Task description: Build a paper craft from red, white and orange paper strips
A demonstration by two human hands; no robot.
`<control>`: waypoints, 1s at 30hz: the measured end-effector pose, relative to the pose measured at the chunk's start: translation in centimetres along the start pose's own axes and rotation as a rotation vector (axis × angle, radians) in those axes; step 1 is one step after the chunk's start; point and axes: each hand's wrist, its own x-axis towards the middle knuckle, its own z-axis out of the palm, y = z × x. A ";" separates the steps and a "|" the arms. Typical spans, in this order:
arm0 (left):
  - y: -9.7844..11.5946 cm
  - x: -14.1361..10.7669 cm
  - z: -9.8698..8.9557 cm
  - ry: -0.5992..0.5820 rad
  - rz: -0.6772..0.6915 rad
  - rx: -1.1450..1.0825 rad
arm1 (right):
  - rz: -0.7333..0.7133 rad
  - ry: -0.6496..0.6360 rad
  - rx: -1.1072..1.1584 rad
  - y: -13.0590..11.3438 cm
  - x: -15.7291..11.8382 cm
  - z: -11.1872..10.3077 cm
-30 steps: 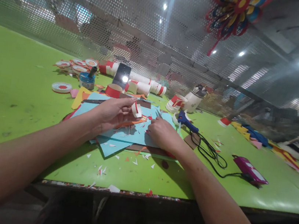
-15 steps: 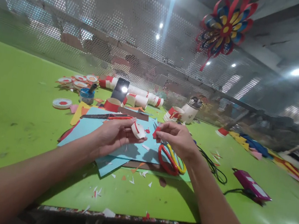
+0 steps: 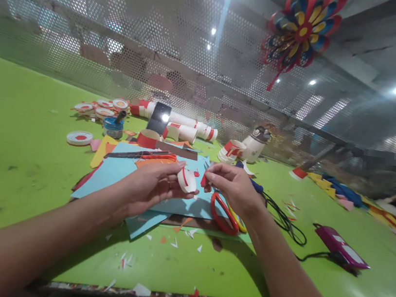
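My left hand (image 3: 152,184) holds a small white paper cup piece (image 3: 186,180) with a red strip along its side, pinched near the thumb while the other fingers lie beneath. In my right hand (image 3: 231,185), thumb and fingertips pinch a small red paper piece (image 3: 204,179), a short way right of the white one. Below both hands lie light blue paper sheets (image 3: 108,180). Scissors with a red and a yellow handle (image 3: 224,216) rest under my right hand, their blades partly hidden. Dark-bladed scissors (image 3: 138,154) lie behind my left hand on orange paper.
Behind the sheets stand a blue glue jar (image 3: 113,127), a phone (image 3: 158,118), a red paper ring (image 3: 148,138) and white paper tubes (image 3: 181,133). A white-and-red cup (image 3: 232,151) is at back right. A purple device (image 3: 342,247) with a cable lies right; paper scraps (image 3: 173,242) litter the front.
My left hand has turned the white piece slightly, so more of its red strip faces me. My right hand keeps its pinch on the red paper. The whole view has shifted a little.
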 end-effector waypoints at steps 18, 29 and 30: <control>-0.2 -0.1 0.3 -0.009 -0.009 -0.031 | -0.125 0.321 -0.099 0.8 -0.2 3.1; -0.1 -0.2 -0.1 0.037 0.048 -0.011 | -0.096 0.318 -0.152 0.5 -0.3 2.8; 0.0 -0.2 -0.1 0.048 0.059 -0.008 | -0.094 0.314 -0.154 0.5 -0.3 2.7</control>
